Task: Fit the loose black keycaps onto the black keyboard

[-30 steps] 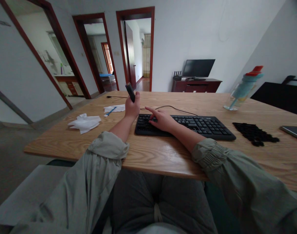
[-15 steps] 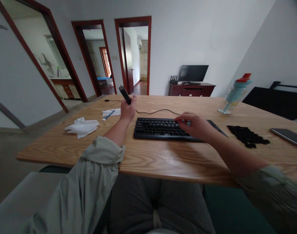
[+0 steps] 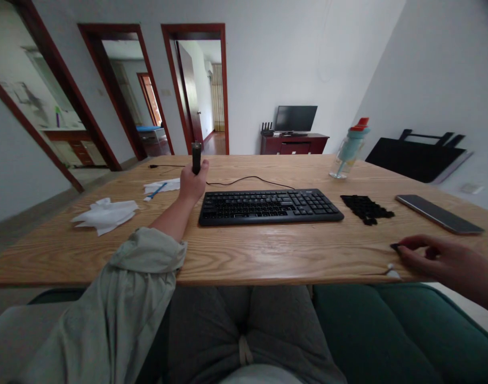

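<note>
My left hand (image 3: 193, 184) is closed around a short black stick-like tool (image 3: 196, 158), held upright above the table to the left of the keyboard; its exact kind is unclear. A black keyboard (image 3: 268, 218) lies flat in the middle, part of its key area lacking caps. Beyond its right end lies a cluster of black keycaps (image 3: 366, 208). Over the table's front right, my right hand (image 3: 436, 253) pinches a small black keycap (image 3: 396, 247) between thumb and finger. Close to that hand, a small white piece (image 3: 392, 272) lies near the edge.
White tissues (image 3: 108, 213) and a blue-handled brush (image 3: 158, 191) on a white cloth lie on the left. A clear bottle with a red lid (image 3: 348, 149) stands at the back right. A grey flat device (image 3: 439, 213) rests at the right. A cable (image 3: 247, 177) runs behind the keyboard.
My right hand has moved from over the keyboard to the front right of the table, with a keycap now visible in its fingers. The view has turned right; my left hand still holds the tool.
</note>
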Motion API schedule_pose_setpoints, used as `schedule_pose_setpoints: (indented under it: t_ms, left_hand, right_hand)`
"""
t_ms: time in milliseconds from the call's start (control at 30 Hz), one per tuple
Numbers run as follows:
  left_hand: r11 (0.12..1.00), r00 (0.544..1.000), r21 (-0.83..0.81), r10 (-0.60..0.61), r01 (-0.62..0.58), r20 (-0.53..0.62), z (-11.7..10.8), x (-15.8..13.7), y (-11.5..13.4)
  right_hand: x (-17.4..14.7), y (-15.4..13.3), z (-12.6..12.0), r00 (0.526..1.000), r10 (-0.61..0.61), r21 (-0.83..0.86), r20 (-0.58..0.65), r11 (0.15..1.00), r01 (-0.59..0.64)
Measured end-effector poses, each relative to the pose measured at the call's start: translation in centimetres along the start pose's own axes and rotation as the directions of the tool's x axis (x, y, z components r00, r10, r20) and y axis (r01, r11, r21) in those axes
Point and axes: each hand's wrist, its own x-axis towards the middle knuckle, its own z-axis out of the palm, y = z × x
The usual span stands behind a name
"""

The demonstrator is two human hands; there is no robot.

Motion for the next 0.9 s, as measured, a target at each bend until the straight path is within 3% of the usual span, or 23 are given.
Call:
schedule_pose_setpoints:
  t_ms: [100,233,367,633,900]
  left_hand:
    - [1.0,1.0,0.01,0.019,-0.019,-0.01,-0.1,0.0,-0.1]
    - [0.997,0.997,0.039,0.068,-0.07,0.039,-0.3,-0.1,0.0]
    - [0.996,0.996,0.048,0.073,-0.075,0.044,-0.3,-0.2,0.0]
    - [0.996,0.995,0.042,0.081,-0.083,0.05,-0.3,-0.3,0.2]
    - [0.986,0.984,0.077,0.135,-0.144,0.116,-0.2,-0.6,0.4]
  right_hand:
    - [1.4,0.9,0.2,0.966,0.161,0.002,0.202,0.986,-0.164]
    - [2.4,0.1,1.1,0.986,0.109,0.038,0.126,0.993,-0.115]
    - [3.1,-0.8,1.1,0.983,0.016,0.029,0.185,0.999,-0.022]
    - [5.5,0.6,0.7,0.992,0.088,-0.047,0.089,0.995,-0.085]
    - [5.1,0.8,1.0,0.995,0.09,0.021,0.035,0.996,-0.091]
